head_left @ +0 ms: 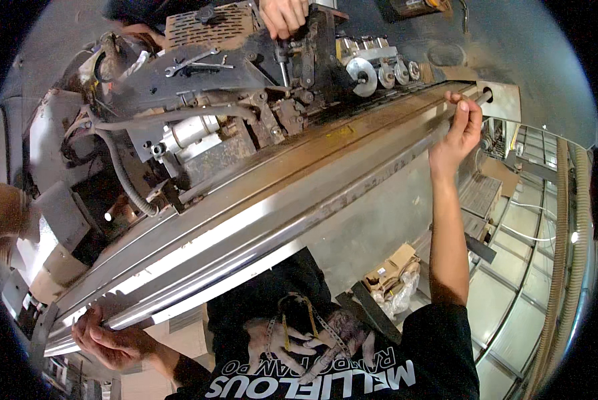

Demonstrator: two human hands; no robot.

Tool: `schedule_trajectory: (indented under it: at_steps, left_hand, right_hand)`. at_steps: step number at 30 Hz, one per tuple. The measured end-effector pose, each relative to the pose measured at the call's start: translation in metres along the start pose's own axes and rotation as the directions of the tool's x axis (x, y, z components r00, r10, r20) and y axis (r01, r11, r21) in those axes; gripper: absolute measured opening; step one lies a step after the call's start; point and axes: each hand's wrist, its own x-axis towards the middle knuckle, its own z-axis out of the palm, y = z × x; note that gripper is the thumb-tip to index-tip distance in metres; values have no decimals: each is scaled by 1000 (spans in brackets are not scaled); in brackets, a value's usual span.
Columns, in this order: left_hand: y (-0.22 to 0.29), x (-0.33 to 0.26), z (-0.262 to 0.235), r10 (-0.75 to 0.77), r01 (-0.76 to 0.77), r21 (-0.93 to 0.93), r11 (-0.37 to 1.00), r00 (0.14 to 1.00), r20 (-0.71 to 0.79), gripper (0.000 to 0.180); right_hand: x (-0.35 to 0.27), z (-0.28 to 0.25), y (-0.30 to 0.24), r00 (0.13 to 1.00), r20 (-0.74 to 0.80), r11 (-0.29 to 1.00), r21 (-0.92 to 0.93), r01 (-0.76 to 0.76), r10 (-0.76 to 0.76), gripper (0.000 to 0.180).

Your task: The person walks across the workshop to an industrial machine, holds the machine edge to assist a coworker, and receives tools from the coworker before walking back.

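Black T-shirt (352, 360) with white lettering fills the lower edge, closest to the lens. Above it, a long metal machine bed (259, 200) runs diagonally from lower left to upper right, its surface worn and rust-stained. Along the near edge of the bed lies a long bright steel rail (246, 240), spanning almost the full length.

Behind the bed sits a dark, grimy drive assembly (206, 87) with a perforated cover, a corrugated hose (122, 180) and a row of silver rollers (379, 70). A combination spanner (192, 63) rests loose on top of the assembly.

Left hand (109, 343) is closed around the lower left end of the rail, fingers wrapped under it. Right hand (462, 127), arm extended, grips the rail's upper right end, fingers curled over the top. Both hands are well apart, one at each end.

Another person's hand (284, 17) rests on the machine head at the top edge; whether it grips anything cannot be told.
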Motion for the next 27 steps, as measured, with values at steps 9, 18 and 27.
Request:
schedule_trajectory:
  at_steps: [9, 18, 27]
  left_hand:
    - [-4, -6, 0, 20, -21, -45, 999, 1000, -23, 43]
    - [-9, -8, 0, -46, 47, -93, 995, 999, 7, 44]
    - [6, 5, -1, 24, -24, 11, 1000, 1000, 18, 43]
  right_hand:
    - [-3, -3, 4, 1000, 2, 999, 20, -28, 28, 19]
    - [0, 0, -4, 1000, -5, 999, 33, -28, 28, 20]
    - [-1, -7, 5, 998, -56, 984, -179, 14, -25, 24]
